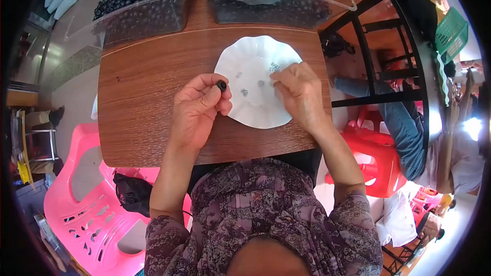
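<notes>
Head view shows my left hand (197, 107) pinching one black ring (221, 85) over the white plate (250, 61), my right hand (299, 92) closed on small parts there, while both trays (153, 15) remain full.

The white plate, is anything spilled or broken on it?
Nothing stands out. The white plate lies flat and whole on the wooden table, with a few small grey bits on it. The left hand pinches a small black ring; the right hand touches the plate.

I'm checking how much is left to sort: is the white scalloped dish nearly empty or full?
Nearly empty. The white scalloped dish shows mostly bare surface, with only a few small grey pieces scattered near its middle.
</notes>
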### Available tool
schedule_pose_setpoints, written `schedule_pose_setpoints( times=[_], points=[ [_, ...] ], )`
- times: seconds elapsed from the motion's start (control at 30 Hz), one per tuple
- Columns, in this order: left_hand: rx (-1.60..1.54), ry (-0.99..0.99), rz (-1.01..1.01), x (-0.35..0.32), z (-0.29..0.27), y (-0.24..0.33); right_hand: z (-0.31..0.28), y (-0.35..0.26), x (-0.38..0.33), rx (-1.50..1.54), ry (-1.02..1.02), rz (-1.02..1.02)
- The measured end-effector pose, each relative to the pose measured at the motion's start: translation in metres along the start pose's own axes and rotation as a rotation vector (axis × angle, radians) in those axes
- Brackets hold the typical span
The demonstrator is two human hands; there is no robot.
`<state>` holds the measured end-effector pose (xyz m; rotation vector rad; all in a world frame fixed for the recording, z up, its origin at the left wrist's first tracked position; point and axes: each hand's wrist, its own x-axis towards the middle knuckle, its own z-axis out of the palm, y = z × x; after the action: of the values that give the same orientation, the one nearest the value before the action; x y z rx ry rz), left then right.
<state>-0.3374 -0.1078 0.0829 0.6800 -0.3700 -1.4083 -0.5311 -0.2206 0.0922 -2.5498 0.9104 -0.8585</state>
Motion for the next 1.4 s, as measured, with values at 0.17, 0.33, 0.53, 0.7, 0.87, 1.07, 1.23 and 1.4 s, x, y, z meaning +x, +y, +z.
schedule_pose_setpoints(
  times=[0.17, 0.33, 0.53, 0.7, 0.87, 1.07, 1.23, 1.4],
  points=[
    [-0.014, 0.012, 0.028, -0.003, -0.003, 0.005, 0.019, -0.002, 0.023, -0.012, -0.024, -0.118],
    [-0.028, 0.014, 0.021, -0.003, -0.005, 0.002, 0.043, 0.002, 0.04, -0.027, -0.191, -0.201],
    [-0.029, 0.017, 0.017, -0.006, -0.001, 0.0, 0.041, -0.001, 0.046, 0.045, -0.216, -0.213],
    [-0.038, 0.005, -0.023, -0.002, 0.008, -0.01, -0.003, -0.029, 0.037, 0.411, -0.188, 0.083],
    [0.112, 0.032, 0.042, -0.003, 0.019, -0.021, -0.024, -0.046, 0.028, 0.427, -0.176, 0.018],
    [0.369, 0.051, 0.181, -0.005, 0.036, -0.028, -0.036, -0.052, 0.028, 0.203, -0.221, -0.093],
    [0.392, 0.045, 0.19, -0.006, 0.04, -0.029, -0.043, -0.056, 0.029, 0.229, -0.211, -0.058],
    [0.254, 0.012, 0.127, -0.002, 0.034, -0.033, -0.04, -0.052, 0.025, 0.304, -0.145, -0.087]
  ],
)
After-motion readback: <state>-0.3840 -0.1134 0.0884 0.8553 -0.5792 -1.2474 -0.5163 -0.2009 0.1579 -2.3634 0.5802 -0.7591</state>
